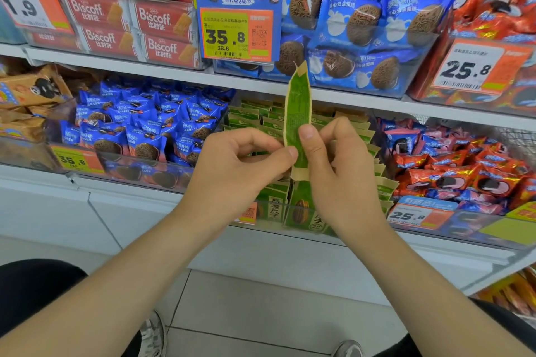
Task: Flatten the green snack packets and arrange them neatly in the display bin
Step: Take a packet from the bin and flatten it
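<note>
I hold one green snack packet upright and edge-on in front of the shelf. My left hand pinches its lower part from the left, and my right hand pinches it from the right with the thumb on its face. Behind and below my hands is the clear display bin, with several green packets standing in rows. Two front packets with a seed picture lean against the bin's front wall. My hands hide the middle of the bin.
A bin of blue cookie packets sits left of the green bin, red and pink packets to its right. The upper shelf holds Biscoff boxes and blue cookie bags. Price tags hang on the bin fronts. White floor tiles lie below.
</note>
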Demonstrator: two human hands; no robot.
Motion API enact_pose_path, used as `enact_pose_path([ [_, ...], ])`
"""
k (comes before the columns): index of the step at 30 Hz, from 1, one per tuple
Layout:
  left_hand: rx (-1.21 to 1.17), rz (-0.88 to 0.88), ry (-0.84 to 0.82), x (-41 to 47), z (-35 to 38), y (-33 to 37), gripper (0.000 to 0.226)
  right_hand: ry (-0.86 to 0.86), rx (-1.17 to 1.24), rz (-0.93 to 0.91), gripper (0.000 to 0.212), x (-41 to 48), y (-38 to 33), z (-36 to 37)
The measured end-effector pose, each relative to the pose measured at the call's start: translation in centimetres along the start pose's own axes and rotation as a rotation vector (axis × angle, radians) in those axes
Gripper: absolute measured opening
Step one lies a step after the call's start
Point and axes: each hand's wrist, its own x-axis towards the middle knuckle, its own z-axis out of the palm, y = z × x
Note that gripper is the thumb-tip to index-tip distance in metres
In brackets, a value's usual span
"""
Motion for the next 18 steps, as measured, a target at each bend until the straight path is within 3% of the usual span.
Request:
enact_pose_path([
  [8,0.026,-0.009,-0.027,0.2,-0.1,0.1,0.005,0.019,0.283,0.142,0.032,0.3,0.1,0.1],
  [12,-0.1,-0.089,-0.02,0.5,-0.3,0.2,0.027,-0.045,0.681,0.452,0.057,0.5,-0.8,0.1],
  [14,-0.132,-0.128,-0.05,0.5,-0.3,0.2,0.024,-0.164,0.716,0.467,0.047,0.4,-1.1,-0.1],
  [16,-0.198,-0.174,-0.07,0.5,-0.3,0.2,0.009,-0.168,0.677,0.436,0.033,0.3,-1.3,-0.1],
  [18,-0.238,-0.213,-0.096,0.6,-0.4,0.3,0.039,-0.119,0.634,0.411,0.029,0.3,-1.2,-0.1],
])
